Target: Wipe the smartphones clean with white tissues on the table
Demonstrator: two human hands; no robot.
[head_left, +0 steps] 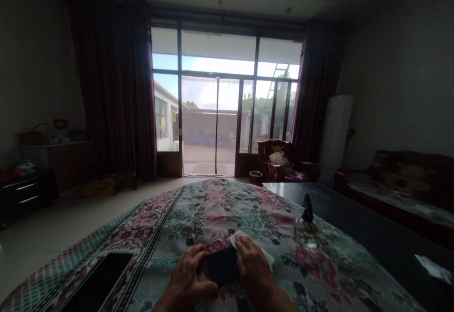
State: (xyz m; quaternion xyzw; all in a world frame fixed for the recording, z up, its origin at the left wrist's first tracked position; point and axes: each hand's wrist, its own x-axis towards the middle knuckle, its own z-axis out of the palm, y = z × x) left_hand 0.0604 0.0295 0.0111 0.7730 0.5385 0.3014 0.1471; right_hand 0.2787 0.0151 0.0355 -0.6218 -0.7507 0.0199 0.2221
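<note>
Case [223,265]: Flat and dark, it lies on a flower-patterned table [170,222], between two hands, well back from the rounded far edge and about midway between the left and right edges.

Left hand [187,274]: Grasps the case by its left side, a fingertip at the far corner, the thumb at the near one; the tabletop pattern shows between palm and case.

Right hand [253,262]: Clasps a white tissue [267,257], fingers laid along the right side of the case. The tissue juts past the fingertips and the hand's outer side; its covered part is hidden.

Phone [99,281]: Dark-screened, it lies toward the table's left edge, apart from the left hand, its near end out of view.

Bottle [308,215]: Black-topped and clear below, it stands near the right edge, beyond the right hand.

Side table [336,222]: Dark and glossy, it borders the right edge.

Doorway [198,132]: Daylight enters beyond the far edge, between dark curtains [117,90].
</note>
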